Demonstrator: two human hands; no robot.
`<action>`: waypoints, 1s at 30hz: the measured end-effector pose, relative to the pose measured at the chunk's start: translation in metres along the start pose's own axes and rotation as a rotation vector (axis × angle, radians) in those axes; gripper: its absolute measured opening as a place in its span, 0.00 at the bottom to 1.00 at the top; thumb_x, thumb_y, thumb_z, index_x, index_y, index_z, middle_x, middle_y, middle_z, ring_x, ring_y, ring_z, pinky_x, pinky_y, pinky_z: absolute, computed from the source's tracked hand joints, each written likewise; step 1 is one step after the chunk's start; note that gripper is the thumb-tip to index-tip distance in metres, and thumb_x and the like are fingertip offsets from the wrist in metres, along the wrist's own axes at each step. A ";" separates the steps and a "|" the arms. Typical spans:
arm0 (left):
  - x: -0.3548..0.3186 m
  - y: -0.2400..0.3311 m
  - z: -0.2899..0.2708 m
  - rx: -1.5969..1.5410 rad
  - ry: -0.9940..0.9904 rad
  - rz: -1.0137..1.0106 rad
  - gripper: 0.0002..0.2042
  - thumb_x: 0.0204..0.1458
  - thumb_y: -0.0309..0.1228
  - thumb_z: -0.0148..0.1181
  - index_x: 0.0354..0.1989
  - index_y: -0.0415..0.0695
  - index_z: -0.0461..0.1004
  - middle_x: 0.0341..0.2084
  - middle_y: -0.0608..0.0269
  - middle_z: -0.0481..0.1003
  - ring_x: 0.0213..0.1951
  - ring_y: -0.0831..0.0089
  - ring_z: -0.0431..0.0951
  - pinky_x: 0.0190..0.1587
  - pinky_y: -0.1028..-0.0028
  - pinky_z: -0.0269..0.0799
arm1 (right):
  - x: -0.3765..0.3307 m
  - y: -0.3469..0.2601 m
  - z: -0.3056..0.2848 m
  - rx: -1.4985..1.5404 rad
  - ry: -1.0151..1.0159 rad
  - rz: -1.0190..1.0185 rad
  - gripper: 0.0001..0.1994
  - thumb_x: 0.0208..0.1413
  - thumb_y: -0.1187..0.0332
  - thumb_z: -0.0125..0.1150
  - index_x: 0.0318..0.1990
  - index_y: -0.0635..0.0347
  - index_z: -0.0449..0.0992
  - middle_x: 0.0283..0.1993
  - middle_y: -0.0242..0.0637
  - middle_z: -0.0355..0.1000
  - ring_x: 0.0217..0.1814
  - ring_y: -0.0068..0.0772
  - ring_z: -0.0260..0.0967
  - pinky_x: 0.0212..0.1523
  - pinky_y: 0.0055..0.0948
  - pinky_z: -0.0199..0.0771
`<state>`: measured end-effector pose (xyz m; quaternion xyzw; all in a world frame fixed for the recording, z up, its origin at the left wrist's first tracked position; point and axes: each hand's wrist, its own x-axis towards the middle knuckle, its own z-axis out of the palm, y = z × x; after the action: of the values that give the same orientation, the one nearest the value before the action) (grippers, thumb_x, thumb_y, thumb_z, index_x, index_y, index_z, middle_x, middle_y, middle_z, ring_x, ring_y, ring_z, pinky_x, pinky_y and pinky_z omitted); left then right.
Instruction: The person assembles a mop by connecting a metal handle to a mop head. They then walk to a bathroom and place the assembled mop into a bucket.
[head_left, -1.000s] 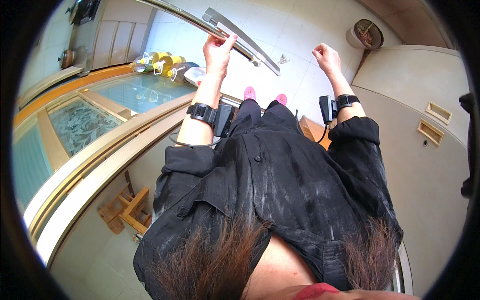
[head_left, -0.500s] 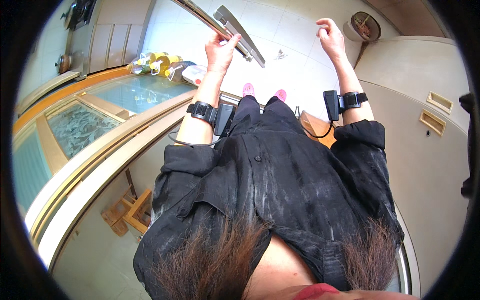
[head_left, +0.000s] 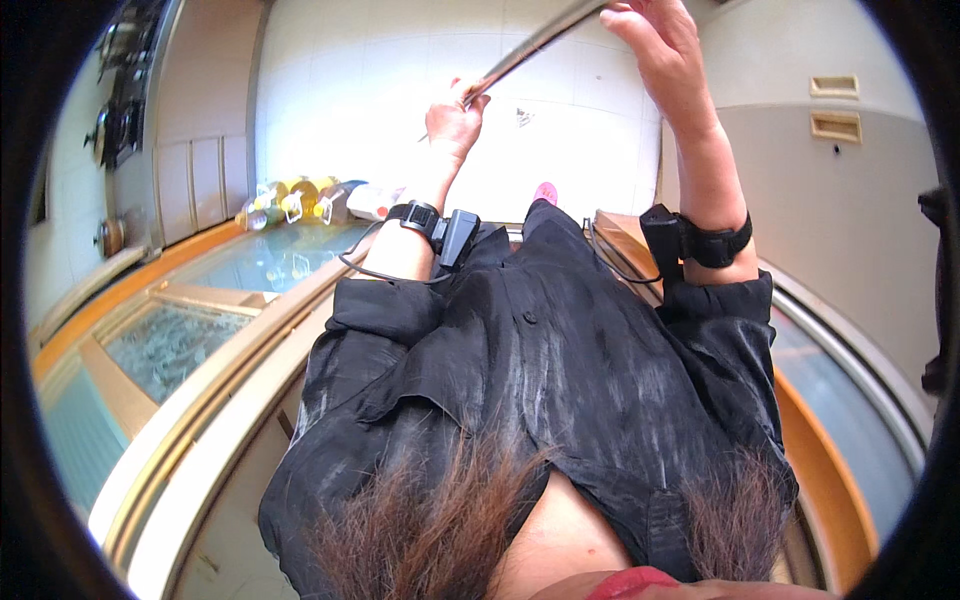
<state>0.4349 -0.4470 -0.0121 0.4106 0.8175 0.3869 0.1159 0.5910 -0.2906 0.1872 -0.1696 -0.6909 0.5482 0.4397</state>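
Metal bar [head_left: 530, 45], long, flat and rigid, is held raised above the white tiled floor [head_left: 560, 150]. Left hand [head_left: 455, 125] clenches its lower end; right hand [head_left: 655, 35] grasps higher. Likely smooth and light; best gripped two-handed, well apart.

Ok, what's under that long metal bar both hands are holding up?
Below the metal bar lies pale tiled floor and one pink shoe tip. The black jacket hides everything nearer the body.
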 end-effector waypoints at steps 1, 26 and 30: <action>-0.003 -0.009 0.006 0.041 0.067 0.130 0.12 0.48 0.30 0.66 0.42 0.50 0.80 0.31 0.57 0.76 0.33 0.58 0.78 0.36 0.66 0.74 | -0.006 -0.007 0.016 0.026 0.156 -0.020 0.08 0.56 0.72 0.52 0.37 0.64 0.77 0.40 0.41 0.76 0.44 0.28 0.73 0.45 0.29 0.73; -0.199 -0.111 0.003 -0.357 -0.902 -0.102 0.19 0.57 0.38 0.51 0.52 0.39 0.69 0.48 0.54 0.72 0.52 0.63 0.70 0.56 0.63 0.62 | -0.444 -0.015 0.022 -0.094 1.104 0.864 0.19 0.62 0.56 0.57 0.43 0.68 0.77 0.38 0.40 0.77 0.31 0.24 0.75 0.31 0.20 0.77; -0.206 -0.126 0.043 -0.332 -0.892 0.172 0.15 0.56 0.37 0.52 0.45 0.40 0.74 0.36 0.62 0.75 0.40 0.69 0.73 0.46 0.70 0.67 | -0.504 -0.008 0.029 -0.091 1.176 0.867 0.22 0.62 0.52 0.55 0.42 0.67 0.77 0.38 0.38 0.78 0.30 0.23 0.76 0.30 0.21 0.77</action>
<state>0.5145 -0.6271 -0.1593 0.5784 0.5784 0.3066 0.4867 0.8502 -0.6721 -0.0190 -0.7122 -0.2337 0.4620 0.4741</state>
